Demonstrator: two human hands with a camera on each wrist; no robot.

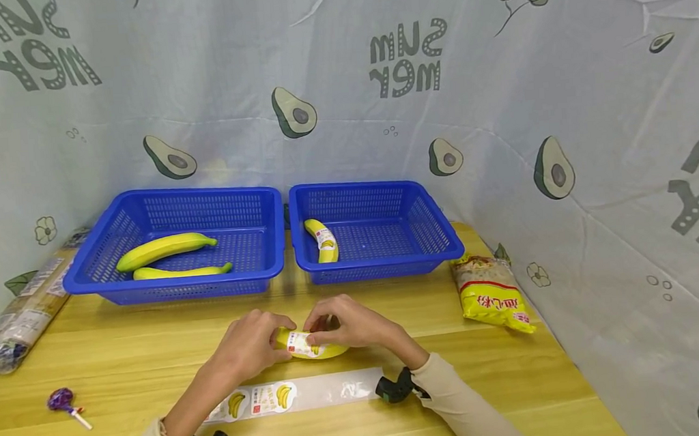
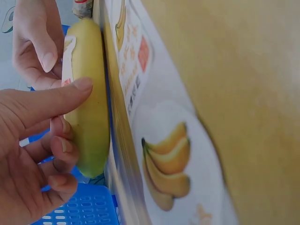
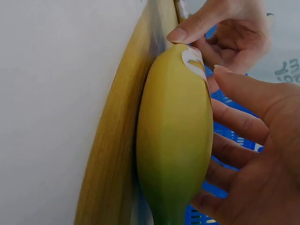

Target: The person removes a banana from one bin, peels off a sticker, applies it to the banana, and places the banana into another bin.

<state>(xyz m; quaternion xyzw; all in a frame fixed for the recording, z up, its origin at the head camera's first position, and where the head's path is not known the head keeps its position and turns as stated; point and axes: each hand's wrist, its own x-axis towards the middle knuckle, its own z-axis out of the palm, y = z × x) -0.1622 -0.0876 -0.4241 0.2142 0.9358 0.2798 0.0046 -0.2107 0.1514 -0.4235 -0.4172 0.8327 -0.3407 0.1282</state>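
A yellow banana [image 1: 333, 351] with green ends lies low over the table between both hands, bearing a white label [image 1: 300, 345] with a small banana picture. At its left end my left hand [image 1: 245, 348] grips it, thumb on the near side and fingers behind. Across the label's right part reaches my right hand [image 1: 358, 323]; its thumb is at the label and its fingers are on the far side of the banana [image 3: 176, 126]. One edge of the label [image 3: 193, 63] looks wrinkled. Below the hands runs a strip of banana stickers [image 1: 277, 397], partly bare backing.
At the back left, a blue basket [image 1: 176, 282] holds two unlabelled bananas [image 1: 167, 248]. Another blue basket [image 1: 384, 263] beside it holds a labelled banana [image 1: 313, 228]. A lollipop [image 1: 62, 399] and a long plastic package [image 1: 24, 315] lie left. A yellow bag [image 1: 491, 296] lies right.
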